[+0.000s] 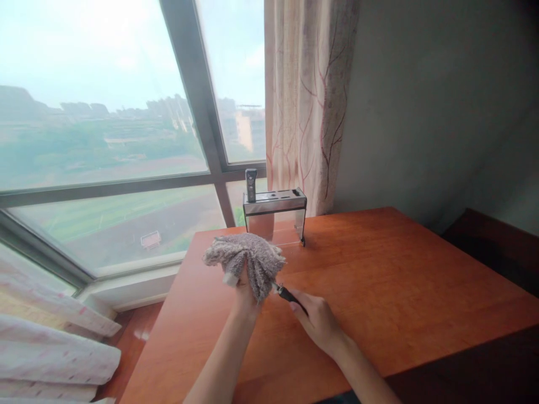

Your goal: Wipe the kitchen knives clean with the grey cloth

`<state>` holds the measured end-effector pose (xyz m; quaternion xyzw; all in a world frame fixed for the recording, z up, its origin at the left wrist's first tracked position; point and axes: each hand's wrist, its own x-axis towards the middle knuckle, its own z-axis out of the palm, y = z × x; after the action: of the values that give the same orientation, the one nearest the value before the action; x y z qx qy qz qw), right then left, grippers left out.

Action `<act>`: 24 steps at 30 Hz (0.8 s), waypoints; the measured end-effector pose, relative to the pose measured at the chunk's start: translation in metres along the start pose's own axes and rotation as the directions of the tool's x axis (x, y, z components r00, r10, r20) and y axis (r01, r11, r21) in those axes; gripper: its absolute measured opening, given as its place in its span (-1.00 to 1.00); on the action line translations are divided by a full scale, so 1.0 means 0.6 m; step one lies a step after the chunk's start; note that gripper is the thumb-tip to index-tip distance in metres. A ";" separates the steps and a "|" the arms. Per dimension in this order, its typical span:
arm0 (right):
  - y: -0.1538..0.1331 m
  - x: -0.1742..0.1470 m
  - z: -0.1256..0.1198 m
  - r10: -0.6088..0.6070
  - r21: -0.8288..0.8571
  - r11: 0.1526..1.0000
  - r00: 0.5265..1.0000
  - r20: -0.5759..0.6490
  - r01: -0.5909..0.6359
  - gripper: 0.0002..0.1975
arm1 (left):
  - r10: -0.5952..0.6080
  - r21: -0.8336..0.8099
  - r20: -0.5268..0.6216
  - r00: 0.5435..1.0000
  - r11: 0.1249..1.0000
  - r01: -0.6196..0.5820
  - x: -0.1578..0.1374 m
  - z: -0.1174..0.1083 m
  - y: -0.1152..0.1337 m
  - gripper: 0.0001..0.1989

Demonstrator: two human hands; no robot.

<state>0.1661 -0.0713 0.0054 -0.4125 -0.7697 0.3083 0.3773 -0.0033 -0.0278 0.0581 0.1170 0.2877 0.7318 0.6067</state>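
Over on the left, the window (101, 134) is standing beyond the left edge of the table (391, 264). Next along, the person's left hand (244, 286) is hovering over the table, nearer its left edge than its right, and is bunching a fluffy grey cloth (263, 261); most of its fingers are hiding in the folds, so I can't tell how hard they are pressing. A small whitish piece (229, 279) is showing just beside that hand, and I'm not making out what it is. Beyond the cloth, a clear-sided stand (275, 202) is resting by the far edge, closer to the far left corner than the far right, with one grey handle (251, 186) rising from its left end.

To the right of the cloth, a black-handled tool (293, 299) is bridging the two hands. Its long axis is slanting from the right hand (320, 318) toward the far left corner, its metal end meeting the cloth's lower right side; whether it is lying inside or behind the folds, I can't tell. The right hand is the nearer one, its fingers wrapping the black grip, its forearm lying across the near edge.
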 end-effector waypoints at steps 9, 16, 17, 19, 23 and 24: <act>0.000 -0.005 -0.019 0.018 0.104 0.994 0.999 0.038 -0.022 -0.67 | 0.084 -0.012 -0.036 0.996 0.996 -0.084 0.025 -0.003 0.043 -0.75; 0.012 -0.004 0.001 0.048 0.055 0.997 0.999 -0.002 -0.048 -0.67 | -0.022 0.063 0.025 0.999 0.998 0.020 0.001 -0.003 -0.021 -0.66; 0.014 -0.004 0.004 0.052 0.043 0.998 0.998 -0.022 -0.051 -0.67 | -0.052 0.088 0.029 0.998 0.995 0.049 -0.003 -0.003 -0.031 -0.62; 0.017 -0.004 0.006 0.045 0.025 0.999 0.998 -0.053 -0.044 -0.67 | -0.077 0.116 0.033 0.997 0.991 0.073 -0.008 -0.004 -0.046 -0.55; 0.019 -0.005 0.004 0.004 0.001 1.000 0.997 -0.074 -0.004 -0.70 | -0.102 0.156 0.023 0.994 0.983 0.098 -0.011 -0.005 -0.056 -0.52; 0.020 -0.006 0.003 -0.009 -0.008 1.000 0.997 -0.078 0.008 -0.70 | -0.100 0.163 0.022 0.995 0.982 0.095 -0.010 -0.005 -0.055 -0.52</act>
<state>0.1707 -0.0689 -0.0063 -0.4223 -0.7573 0.2873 0.4069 0.0236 -0.0311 0.0385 0.1625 0.3423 0.6735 0.6346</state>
